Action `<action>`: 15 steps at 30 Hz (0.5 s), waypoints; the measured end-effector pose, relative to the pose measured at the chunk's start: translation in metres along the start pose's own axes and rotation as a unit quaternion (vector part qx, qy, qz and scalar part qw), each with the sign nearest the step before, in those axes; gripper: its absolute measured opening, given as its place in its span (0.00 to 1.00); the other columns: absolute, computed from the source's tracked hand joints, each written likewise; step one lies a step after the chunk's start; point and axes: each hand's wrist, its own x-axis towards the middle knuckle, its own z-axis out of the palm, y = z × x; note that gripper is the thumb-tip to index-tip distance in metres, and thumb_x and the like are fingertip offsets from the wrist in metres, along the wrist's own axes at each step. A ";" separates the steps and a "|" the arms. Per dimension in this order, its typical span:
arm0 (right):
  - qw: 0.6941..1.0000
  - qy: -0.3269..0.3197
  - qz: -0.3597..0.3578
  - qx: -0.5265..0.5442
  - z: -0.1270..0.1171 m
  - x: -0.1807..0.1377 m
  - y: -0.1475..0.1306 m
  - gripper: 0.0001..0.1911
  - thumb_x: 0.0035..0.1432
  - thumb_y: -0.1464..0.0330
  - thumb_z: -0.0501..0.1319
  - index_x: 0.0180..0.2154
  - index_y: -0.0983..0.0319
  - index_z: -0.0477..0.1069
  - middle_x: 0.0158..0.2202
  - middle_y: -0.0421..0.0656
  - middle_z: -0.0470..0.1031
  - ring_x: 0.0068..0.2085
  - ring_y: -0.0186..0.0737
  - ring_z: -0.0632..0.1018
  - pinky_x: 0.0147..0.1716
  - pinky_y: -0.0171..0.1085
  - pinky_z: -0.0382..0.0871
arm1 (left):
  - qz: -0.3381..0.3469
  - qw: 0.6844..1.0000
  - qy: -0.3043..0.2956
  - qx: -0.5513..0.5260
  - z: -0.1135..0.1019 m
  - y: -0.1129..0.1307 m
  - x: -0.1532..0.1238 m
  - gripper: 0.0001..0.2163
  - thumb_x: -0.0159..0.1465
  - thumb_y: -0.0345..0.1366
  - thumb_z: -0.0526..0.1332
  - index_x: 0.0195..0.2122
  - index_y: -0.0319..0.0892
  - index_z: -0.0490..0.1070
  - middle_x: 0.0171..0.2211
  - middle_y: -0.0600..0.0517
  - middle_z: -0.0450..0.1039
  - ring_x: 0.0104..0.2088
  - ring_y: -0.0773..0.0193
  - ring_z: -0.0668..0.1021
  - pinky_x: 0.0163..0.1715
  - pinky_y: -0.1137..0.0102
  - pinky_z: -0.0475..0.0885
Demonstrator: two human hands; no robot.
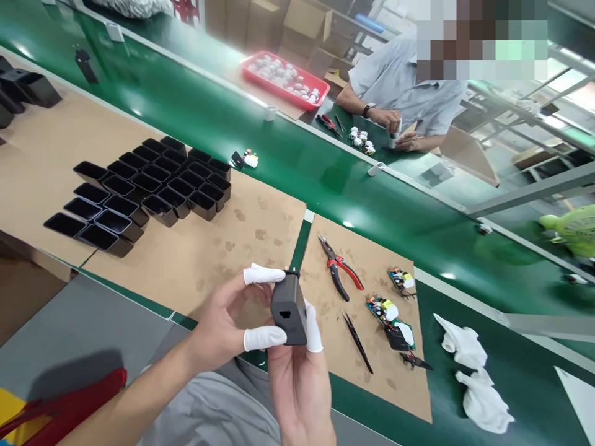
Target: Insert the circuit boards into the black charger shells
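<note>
A black plastic power adapter [289, 313] is held up between both hands, a small port opening in the end turned to me and metal prongs just showing at its far end. White finger cots cover some of my fingertips. My left hand [227, 322] grips it from the left, thumb and forefinger on its near and far ends. From below and the right, my right hand [297, 371] clasps it with the thumb along its side. Needle-nose pliers [339, 266] with red and black handles lie to the right, above black tweezers [357, 342].
Several open black housings [144, 179] stand on cardboard [232, 229] at left. Circuit boards [383, 308] and crumpled white cloths [474, 371] lie right. A green conveyor belt [195, 130] runs beyond. Across it, a co-worker [404, 87] handles parts near a red tray [283, 80].
</note>
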 end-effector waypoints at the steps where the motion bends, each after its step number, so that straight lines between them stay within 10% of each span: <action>1: 1.000 -0.006 0.008 0.013 0.003 -0.002 0.004 0.26 0.77 0.44 0.61 0.56 0.54 0.87 0.55 0.48 0.90 0.58 0.50 0.89 0.50 0.45 0.90 | -0.012 1.000 0.018 0.004 0.003 0.000 -0.001 0.28 0.61 0.41 0.84 0.62 0.52 0.82 0.50 0.48 0.86 0.50 0.57 0.85 0.55 0.64 0.82; 15: 0.991 0.093 0.053 0.074 0.011 -0.017 0.018 0.23 0.67 0.45 0.74 0.52 0.54 0.86 0.53 0.46 0.89 0.55 0.49 0.86 0.52 0.44 0.84 | -0.164 0.983 0.040 -0.068 0.017 0.018 -0.004 0.25 0.62 0.44 0.83 0.59 0.49 0.81 0.54 0.47 0.86 0.55 0.54 0.86 0.60 0.63 0.83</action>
